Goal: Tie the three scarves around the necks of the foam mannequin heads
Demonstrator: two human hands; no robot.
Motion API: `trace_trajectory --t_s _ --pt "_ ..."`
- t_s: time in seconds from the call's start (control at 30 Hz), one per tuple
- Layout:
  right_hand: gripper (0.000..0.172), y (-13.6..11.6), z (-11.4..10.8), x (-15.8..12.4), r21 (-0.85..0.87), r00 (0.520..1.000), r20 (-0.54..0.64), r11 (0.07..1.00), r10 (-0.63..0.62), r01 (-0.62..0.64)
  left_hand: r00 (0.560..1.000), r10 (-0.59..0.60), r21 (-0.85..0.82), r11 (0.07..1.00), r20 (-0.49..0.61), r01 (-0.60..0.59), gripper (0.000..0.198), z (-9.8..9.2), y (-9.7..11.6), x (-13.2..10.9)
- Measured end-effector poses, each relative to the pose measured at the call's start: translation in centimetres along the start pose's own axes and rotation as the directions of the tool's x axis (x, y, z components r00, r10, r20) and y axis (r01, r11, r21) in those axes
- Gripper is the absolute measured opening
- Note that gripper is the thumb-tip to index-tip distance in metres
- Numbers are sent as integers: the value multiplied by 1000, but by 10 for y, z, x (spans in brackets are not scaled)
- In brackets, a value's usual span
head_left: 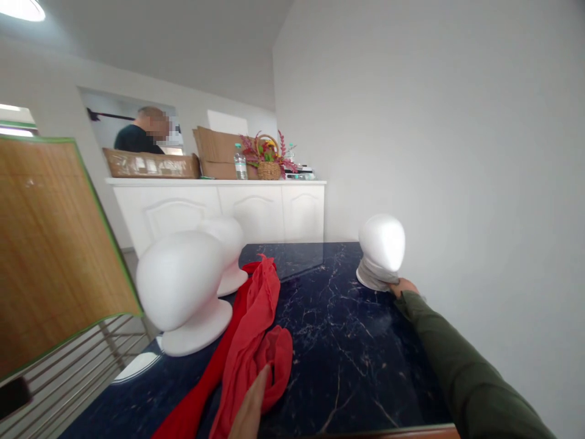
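Note:
Several white foam mannequin heads stand on the dark table. The one at the far right [382, 242] has a grey scarf [375, 275] wrapped around its neck. My right hand [404, 286] reaches out to that neck, its fingers closed on the scarf's near right edge; the fingertips are small and partly hidden. At the bottom, my left hand [253, 405] shows only in part, fingers stretched out against a crumpled coral scarf [256, 323]. A darker red scarf [201, 387] lies along its left side. Two bare mannequin heads, a near one [180, 283] and one behind [228, 241], stand at left.
The blue-black marble-patterned table [338, 341] meets a white wall on the right. Behind are a white cabinet [251, 213], cardboard boxes [150, 164], a water bottle [240, 163] and a flower basket [269, 169]. A bamboo-patterned panel [50, 244] stands left. Another person [137, 137] is beyond the cabinet.

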State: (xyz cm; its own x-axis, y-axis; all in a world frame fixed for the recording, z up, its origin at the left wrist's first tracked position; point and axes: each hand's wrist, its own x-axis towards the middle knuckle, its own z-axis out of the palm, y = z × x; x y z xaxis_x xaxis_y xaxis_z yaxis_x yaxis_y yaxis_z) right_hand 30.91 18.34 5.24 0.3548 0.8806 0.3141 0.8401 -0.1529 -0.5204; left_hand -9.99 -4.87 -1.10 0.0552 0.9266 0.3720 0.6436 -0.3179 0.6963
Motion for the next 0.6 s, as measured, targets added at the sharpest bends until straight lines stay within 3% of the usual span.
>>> trace_trajectory --t_s 0.1,0.23,0.4,0.6 --pt "30 -1 -4 -3 -18 999 13 999 -46 47 1000 18 -22 1000 14 -17 76 8 2 0" --pt "24 -7 -5 -30 -9 989 51 990 -139 139 989 140 2 990 39 -140 77 8 25 -9" --pt "26 -26 -10 -109 56 955 120 962 -271 266 960 232 3 972 155 -235 71 9 61 -9" --pt "23 -59 -23 -206 302 888 151 876 -434 376 943 255 -96 966 215 -240 51 32 91 11"
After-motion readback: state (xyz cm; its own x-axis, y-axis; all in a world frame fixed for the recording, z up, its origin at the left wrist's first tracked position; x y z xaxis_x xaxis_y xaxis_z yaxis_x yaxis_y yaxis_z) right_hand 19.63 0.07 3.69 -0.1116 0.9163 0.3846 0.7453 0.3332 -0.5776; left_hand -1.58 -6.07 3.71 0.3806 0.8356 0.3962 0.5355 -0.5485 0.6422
